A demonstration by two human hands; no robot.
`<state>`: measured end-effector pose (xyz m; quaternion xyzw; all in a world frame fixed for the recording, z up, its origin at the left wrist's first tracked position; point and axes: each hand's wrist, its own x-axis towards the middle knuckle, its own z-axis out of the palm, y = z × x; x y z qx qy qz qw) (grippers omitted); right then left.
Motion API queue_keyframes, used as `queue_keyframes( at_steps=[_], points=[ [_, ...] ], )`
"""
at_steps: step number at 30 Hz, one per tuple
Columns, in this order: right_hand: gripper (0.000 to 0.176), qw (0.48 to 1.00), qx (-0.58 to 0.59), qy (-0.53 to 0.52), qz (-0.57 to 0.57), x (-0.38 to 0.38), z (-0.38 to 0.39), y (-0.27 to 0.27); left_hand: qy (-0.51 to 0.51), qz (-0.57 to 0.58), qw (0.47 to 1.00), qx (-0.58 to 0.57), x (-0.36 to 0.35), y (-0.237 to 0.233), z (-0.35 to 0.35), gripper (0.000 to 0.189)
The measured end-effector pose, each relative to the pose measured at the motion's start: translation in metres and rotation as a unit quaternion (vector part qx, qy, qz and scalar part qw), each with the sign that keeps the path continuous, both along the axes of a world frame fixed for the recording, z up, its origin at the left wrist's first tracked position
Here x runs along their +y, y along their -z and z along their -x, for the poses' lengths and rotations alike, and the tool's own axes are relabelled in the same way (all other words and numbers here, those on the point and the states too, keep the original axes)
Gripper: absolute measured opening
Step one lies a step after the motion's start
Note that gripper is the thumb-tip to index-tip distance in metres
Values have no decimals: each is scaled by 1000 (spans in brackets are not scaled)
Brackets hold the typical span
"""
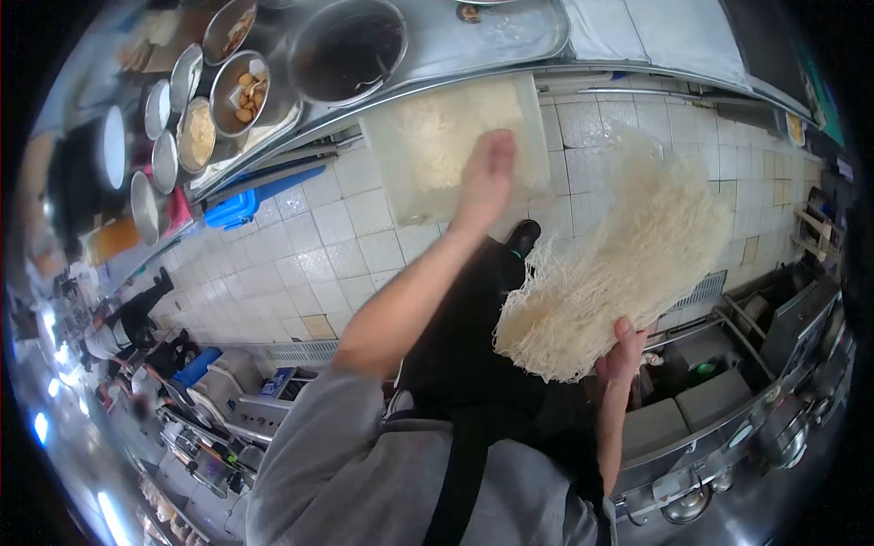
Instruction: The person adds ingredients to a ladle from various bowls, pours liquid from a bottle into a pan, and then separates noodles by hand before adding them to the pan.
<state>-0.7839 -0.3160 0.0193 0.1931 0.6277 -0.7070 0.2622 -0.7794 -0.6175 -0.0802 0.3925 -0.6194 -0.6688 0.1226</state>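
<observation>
Currently, head view, the only one: the right hand (pixel 624 350) grasps a big pale noodle bundle (pixel 628 255) at its near end, thumb on top, other fingers mostly hidden. Bundle sits out in the air over the tiled floor (pixel 360 218), right of the container, well apart from it. Far end blurs out, strands fray along the near edge.

Left hand (pixel 492 173) is at the translucent container (pixel 533 118), overlapping it in the view; blurred, so can't tell whether it grips, touches or only hovers. More noodles (pixel 442 146) show inside the container, which is by the counter's near edge; what supports it isn't clear.

Step, as judged: one portion handled apart from the rest, right hand carrying all of it. Which way it travels can't be told. Any move from this pose calls for a steady hold and probably some support at the far end, since the bundle looks light, loose and likely to shed strands.

Nearby, on the counter: large bowl with dark contents (pixel 299 68), steel tray (pixel 510 36), smaller bowl of round brown pieces (pixel 223 109). Blue item (pixel 232 209) just below the counter edge.
</observation>
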Motion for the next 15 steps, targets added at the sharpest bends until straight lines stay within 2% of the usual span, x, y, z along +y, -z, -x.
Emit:
queue_keyframes(
  at_steps=[1, 2, 3, 4, 5, 7, 9, 11, 13, 14, 15],
  points=[
    [95, 1000, 0, 2, -1, -2, -1, 0, 13, 67, 996, -55, -10, 24, 5, 29],
    [96, 1000, -10, 19, 4, -5, -2, -1, 14, 66, 996, -57, -18, 50, 7, 29],
    [96, 999, -22, 36, 9, -7, -5, 0, 137, 186, 970, -76, -23, 75, 6, 31],
    [96, 999, -24, 37, 7, -6, -6, 2, 257, 299, 914, -92, -27, 83, 6, 34],
    [96, 999, -29, 38, 3, -1, -6, 3, 259, 295, 915, -92, -29, 90, 2, 34],
    [95, 999, -34, 42, -7, 8, -7, 6, 400, 472, 779, -103, -44, 80, -11, 39],
    [93, 999, -26, 43, -17, 15, -10, 10, 538, 454, 671, -232, -76, 71, -11, 39],
    [91, 996, -44, 66, -33, 16, -13, 13, 460, 603, 515, -398, -107, 94, -43, 38],
    [89, 993, -60, 85, -47, 11, -12, 16, 430, 462, 625, -459, -138, 75, -37, 42],
    [87, 994, -57, 87, -34, 5, -10, 17, 431, 463, 624, -458, -133, 65, -32, 42],
    [85, 994, -53, 90, -20, -1, -9, 17, 247, 423, 800, -346, -119, 53, -28, 44]
  ],
)
